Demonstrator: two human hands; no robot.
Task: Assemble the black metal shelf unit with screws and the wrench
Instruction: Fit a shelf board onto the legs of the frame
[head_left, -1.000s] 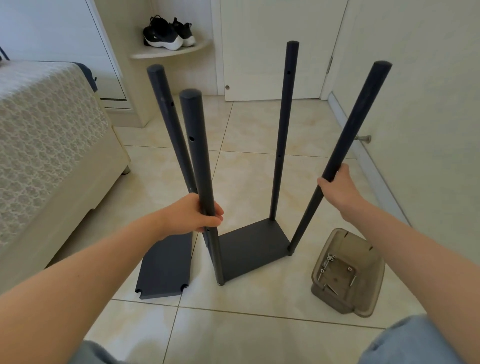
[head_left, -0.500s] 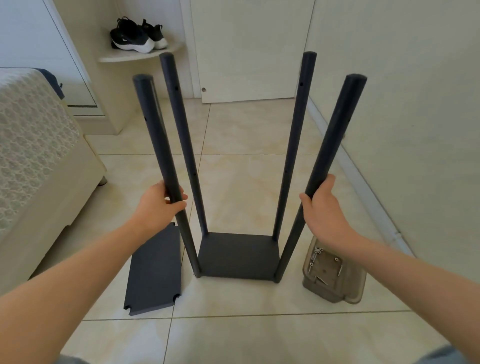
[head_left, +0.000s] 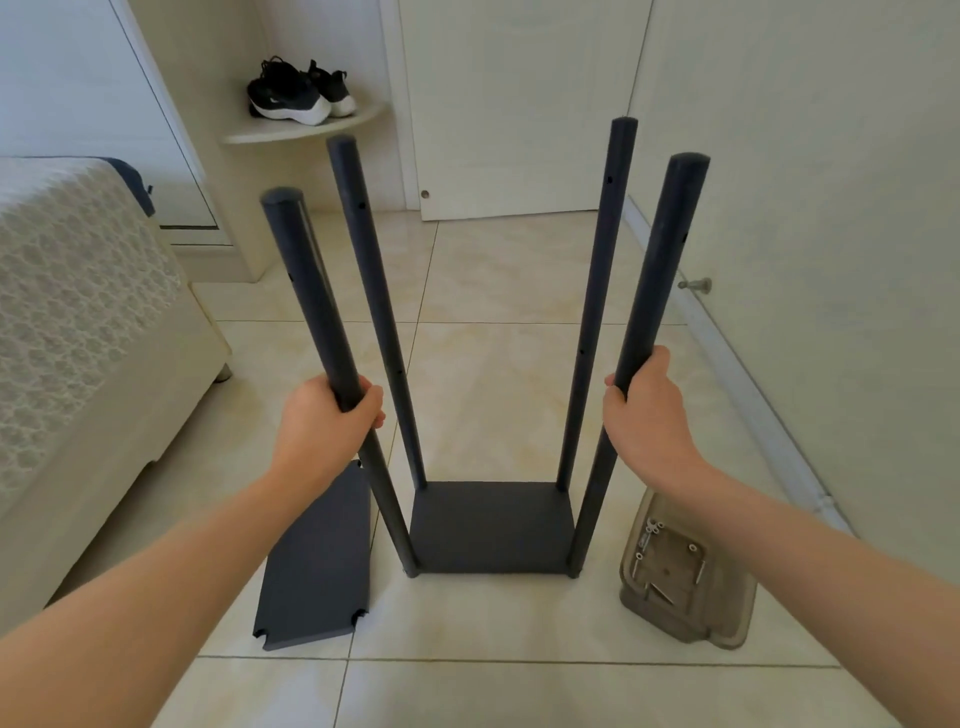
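Note:
The black shelf frame stands upright on the tiled floor: a bottom panel (head_left: 491, 527) with a tall pole at each corner. My left hand (head_left: 324, 423) grips the near left pole (head_left: 306, 291) about halfway up. My right hand (head_left: 644, 410) grips the near right pole (head_left: 662, 270) at the same height. The two far poles (head_left: 371, 291) rise behind, with small screw holes showing. A loose black shelf panel (head_left: 317, 564) with notched corners lies flat on the floor left of the frame. A clear plastic tub (head_left: 727, 618) on the right holds screws (head_left: 652, 530) and a thin metal tool.
A bed with a cream patterned cover (head_left: 78, 312) stands at the left. A white door (head_left: 514, 104) and a wall with a doorstop (head_left: 693, 284) close off the back and right. Black sneakers (head_left: 296, 93) sit on a corner ledge.
The frame has turned from a skewed angle to square in front of me. Both hands kept their grips on the near poles, and the view shifted with it.

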